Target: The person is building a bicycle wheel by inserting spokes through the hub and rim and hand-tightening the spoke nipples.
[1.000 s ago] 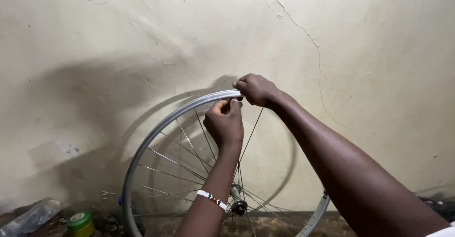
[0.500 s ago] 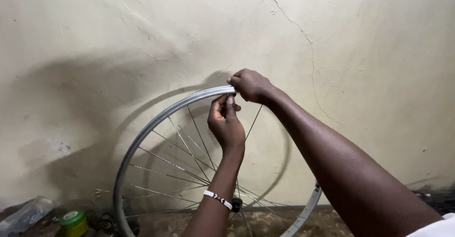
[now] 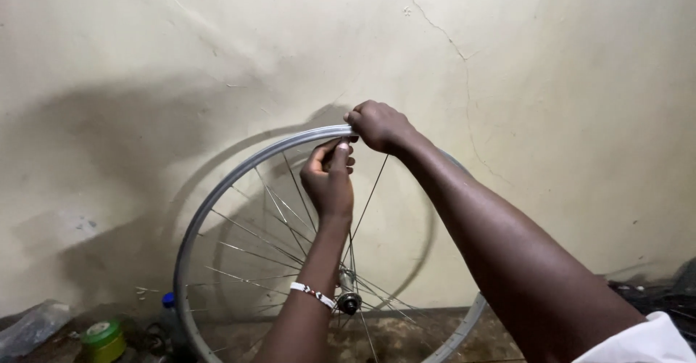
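Observation:
A silver bicycle wheel rim (image 3: 217, 196) with thin metal spokes and a dark hub (image 3: 349, 303) stands upright against a cream wall. At the top of the rim my right hand (image 3: 380, 126) is closed over the rim's outer edge. Just below it, inside the rim, my left hand (image 3: 330, 178) pinches something small at the rim's inner side where a spoke meets it; what lies between the fingers is hidden. A white beaded band (image 3: 312, 293) circles my left wrist.
The cracked cream wall (image 3: 507, 58) fills the background. On the dirty floor at lower left lie a green-lidded tin (image 3: 104, 336), a clear plastic bag (image 3: 29, 327) and a blue-capped bottle (image 3: 169, 301). Dark items sit at the far right edge (image 3: 674, 290).
The view has drifted, so the wheel appears slightly lower left in frame. Both hands stay at the top of the rim, the left fingers working under the right hand.

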